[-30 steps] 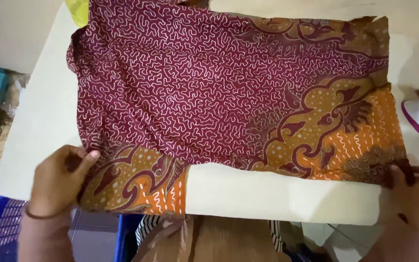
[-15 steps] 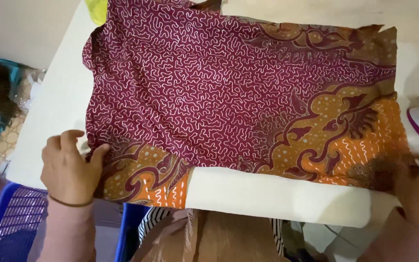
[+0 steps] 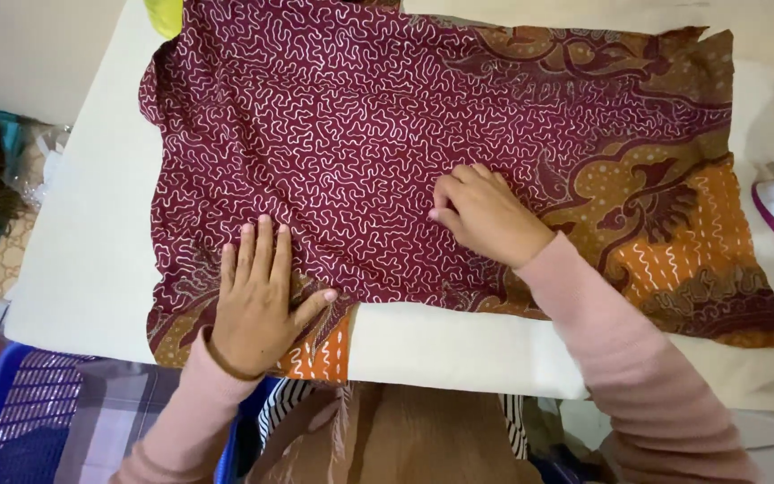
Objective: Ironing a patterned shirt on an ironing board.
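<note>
We saw no packages, labels, signs or screens anywhere in the view. Nothing that lay on the bench or around it carried a tag or a printed panel that we could make out.

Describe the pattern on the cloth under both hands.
The cloth is maroon with white squiggly lines, edged with orange and brown swirling motifs. Head view shows it best.

Matt printed maroon cloth (image 3: 387, 134) over smooth cream padded board (image 3: 82, 260)

One batik cloth (image 3: 387, 134), two hands (image 3: 257, 300), one basket (image 3: 11, 421)
</note>
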